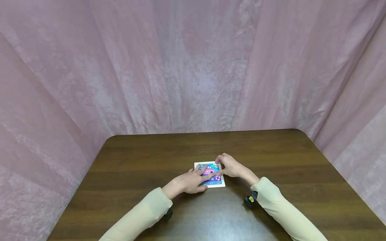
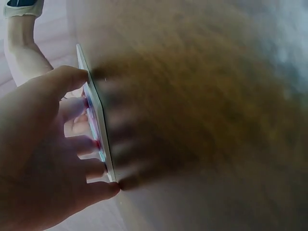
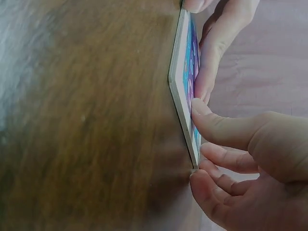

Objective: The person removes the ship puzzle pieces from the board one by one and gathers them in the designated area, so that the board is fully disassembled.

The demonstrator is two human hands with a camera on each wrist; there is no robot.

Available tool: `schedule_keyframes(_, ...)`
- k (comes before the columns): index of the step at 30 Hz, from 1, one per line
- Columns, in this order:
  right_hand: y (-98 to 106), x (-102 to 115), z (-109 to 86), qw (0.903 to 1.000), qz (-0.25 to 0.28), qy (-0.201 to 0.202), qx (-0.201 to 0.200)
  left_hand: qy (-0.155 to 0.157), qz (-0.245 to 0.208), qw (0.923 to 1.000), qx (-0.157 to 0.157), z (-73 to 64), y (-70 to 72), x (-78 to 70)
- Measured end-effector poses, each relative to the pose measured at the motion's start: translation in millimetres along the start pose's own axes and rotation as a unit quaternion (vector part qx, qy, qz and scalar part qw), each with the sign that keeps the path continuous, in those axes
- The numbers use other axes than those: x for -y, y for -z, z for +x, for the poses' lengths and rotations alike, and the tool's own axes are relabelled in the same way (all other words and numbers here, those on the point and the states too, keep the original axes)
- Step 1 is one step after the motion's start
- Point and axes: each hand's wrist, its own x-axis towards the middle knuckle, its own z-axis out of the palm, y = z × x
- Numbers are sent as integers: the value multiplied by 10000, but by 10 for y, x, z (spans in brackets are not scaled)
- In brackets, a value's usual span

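A thin, square picture board [image 1: 223, 183] lies on the table, with a white border and a blue, purple and pink picture. My left hand [image 1: 193, 181] rests flat across its left part, fingers spread and thumb at the near edge. From the side, the left wrist view has the board [image 2: 103, 122] under the fingers of that hand [image 2: 43, 144]. Round the far right corner my right hand [image 1: 230, 166] is curled. Its thumb [image 3: 211, 118] touches the picture close to the right edge, while its other fingers bend at the corner. The fingers hide much of the picture.
The board lies on a brown wooden table [image 1: 144, 157] with rounded far corners. Pink curtains [image 1: 199, 67] hang behind the table and at both sides. A dark device with a yellow mark [image 1: 251, 199] is worn at the right wrist.
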Motion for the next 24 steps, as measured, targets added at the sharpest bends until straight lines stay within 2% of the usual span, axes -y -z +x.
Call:
schedule_keyframes(7, 15, 3, 0, 9997, 229, -9, -16, 33, -88, 9999, 38, 13, 14, -7)
schedule_keyframes(15, -18, -12, -11, 9967, 776, 15, -237, 95, -145, 9998, 90, 9, 10, 1)
schedule_keyframes(20, -47, -22, 14, 9909, 1223, -67, -555, 85, -122, 9998, 143, 10, 2, 5)
schedule_keyframes(24, -67, -24, 32, 9812, 1767, -433, -639, 67, -106, 9998, 145, 15, -6, 2)
